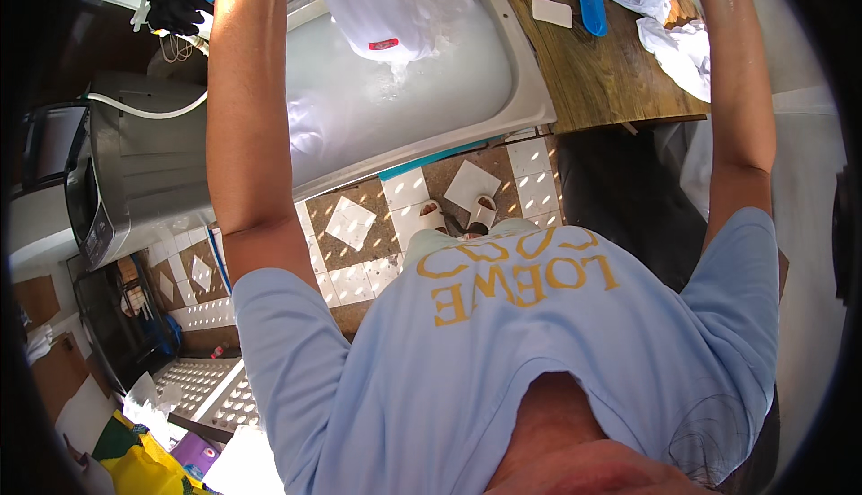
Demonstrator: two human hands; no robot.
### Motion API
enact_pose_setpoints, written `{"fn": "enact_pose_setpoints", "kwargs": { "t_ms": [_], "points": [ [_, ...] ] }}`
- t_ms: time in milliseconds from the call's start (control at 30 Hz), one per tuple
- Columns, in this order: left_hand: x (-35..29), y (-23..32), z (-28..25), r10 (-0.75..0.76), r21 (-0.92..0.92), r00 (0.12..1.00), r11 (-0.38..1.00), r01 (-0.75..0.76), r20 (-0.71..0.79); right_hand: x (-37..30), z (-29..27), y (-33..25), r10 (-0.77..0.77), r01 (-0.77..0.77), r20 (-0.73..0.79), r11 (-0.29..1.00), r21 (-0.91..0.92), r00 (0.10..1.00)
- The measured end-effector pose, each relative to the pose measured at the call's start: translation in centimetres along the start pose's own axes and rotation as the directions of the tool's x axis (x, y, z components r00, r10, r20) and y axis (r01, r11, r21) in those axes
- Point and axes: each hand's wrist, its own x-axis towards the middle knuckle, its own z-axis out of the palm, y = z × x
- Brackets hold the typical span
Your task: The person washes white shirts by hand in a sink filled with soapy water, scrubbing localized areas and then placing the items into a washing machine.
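Observation:
Both my forearms reach up past the top edge, the left arm (250, 109) over the tub's left side and the right arm (741, 91) beyond the wooden table. Neither of my hands shows. A wet white garment (373, 1) with a small red label hangs down from the top edge over the grey tub (532, 82). Water runs off its lower end into the cloudy water (422, 109); what holds it up is out of view. More white cloth (305, 127) lies partly under the water, close to my left forearm.
On the wooden table (620, 87) lie a blue scoop (592, 8), a white rectangular piece (551, 12) and bunched white cloths (682, 53). A grey machine (148, 158) with a white hose stands left of the tub. Black gloves (175, 10) hang behind it. My sandalled feet stand on patterned tiles (350, 223).

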Motion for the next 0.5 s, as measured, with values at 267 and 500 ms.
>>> {"fn": "enact_pose_setpoints", "kwargs": {
  "t_ms": [267, 500],
  "points": [
    [-10.9, -9.1, 0.9, -0.194, 0.034, 0.981, 0.98, 0.194, -0.026, -6.2, -5.0, 22.5, 0.176, -0.086, -0.068, 0.099, -0.991, 0.982],
    [-21.8, -19.6, -1.2, -0.284, 0.703, 0.949, 0.702, 0.112, 0.133, -8.2, 1.2, 32.2, 0.02, 0.211, 0.218, 0.186, -0.96, 0.976]
  ]
}}
